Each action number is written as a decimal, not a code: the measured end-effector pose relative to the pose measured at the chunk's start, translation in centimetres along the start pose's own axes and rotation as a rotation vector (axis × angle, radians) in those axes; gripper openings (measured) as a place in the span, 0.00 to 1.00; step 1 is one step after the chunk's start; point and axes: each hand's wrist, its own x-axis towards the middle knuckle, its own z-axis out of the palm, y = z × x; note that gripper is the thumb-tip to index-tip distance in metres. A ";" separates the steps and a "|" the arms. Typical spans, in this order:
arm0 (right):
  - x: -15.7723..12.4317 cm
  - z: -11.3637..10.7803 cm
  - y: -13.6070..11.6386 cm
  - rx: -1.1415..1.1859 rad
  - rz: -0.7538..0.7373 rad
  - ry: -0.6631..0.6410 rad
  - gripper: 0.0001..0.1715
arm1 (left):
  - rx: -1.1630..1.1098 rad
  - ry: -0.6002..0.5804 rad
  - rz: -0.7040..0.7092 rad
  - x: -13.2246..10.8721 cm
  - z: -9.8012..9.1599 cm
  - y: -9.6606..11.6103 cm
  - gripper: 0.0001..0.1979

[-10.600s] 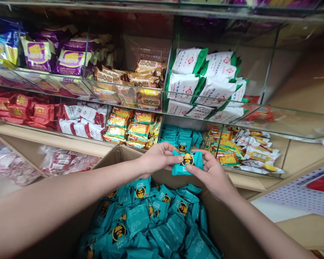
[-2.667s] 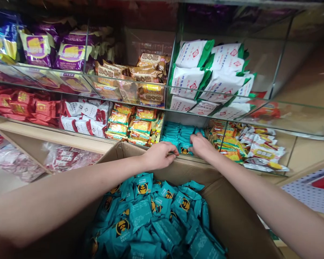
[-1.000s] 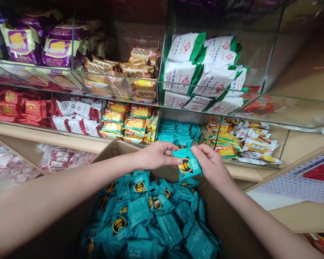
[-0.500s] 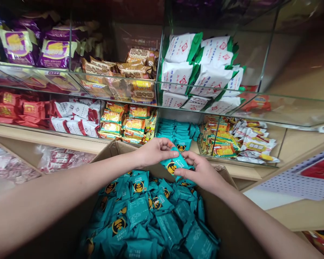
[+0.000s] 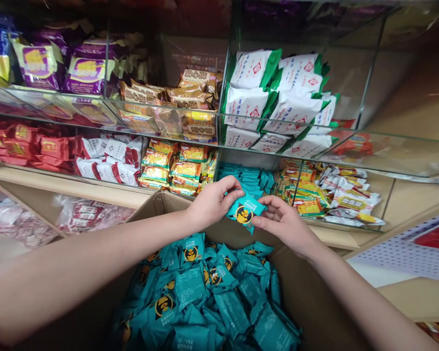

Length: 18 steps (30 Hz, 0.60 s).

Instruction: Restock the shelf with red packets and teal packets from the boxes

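Note:
Above a cardboard box (image 5: 149,205), both hands hold one teal packet (image 5: 244,211) with a yellow figure in a black circle. My left hand (image 5: 219,201) pinches its upper left edge between thumb and fingers. On the right side, my right hand (image 5: 282,220) grips the packet's edge. Many similar teal packets (image 5: 192,287) lie loosely heaped inside the box. Just behind the hands, a shelf compartment contains stacked teal packets (image 5: 250,178), partly hidden by my left hand.
Glass-fronted shelves hold white-and-green bags (image 5: 247,105), purple bags (image 5: 40,66), brown packets (image 5: 190,97), red packets (image 5: 51,147) and orange-green packets (image 5: 185,170). A wooden ledge (image 5: 69,185) runs below them. Plastic-wrapped goods (image 5: 82,214) sit lower left.
The held packet now faces the camera more fully, its round emblem uncovered, and hangs slightly farther right. Both hands have shifted a little right. The shelves also appear slightly farther right.

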 end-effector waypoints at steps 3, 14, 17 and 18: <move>0.2 0.2 -0.3 -0.012 0.073 -0.084 0.25 | 0.161 -0.009 0.035 0.2 -0.3 0.4 0.09; 5.3 -4.4 -1.5 -1.153 -0.010 0.074 0.17 | 0.274 -0.022 -0.008 0.9 -1.4 -2.2 0.11; 6.5 -3.7 -0.7 -1.280 0.072 0.003 0.20 | 0.295 -0.091 -0.030 0.5 -0.9 -2.5 0.11; 6.8 -3.4 -0.5 -1.293 0.106 0.022 0.22 | 0.310 -0.108 -0.034 0.5 -0.7 -2.6 0.11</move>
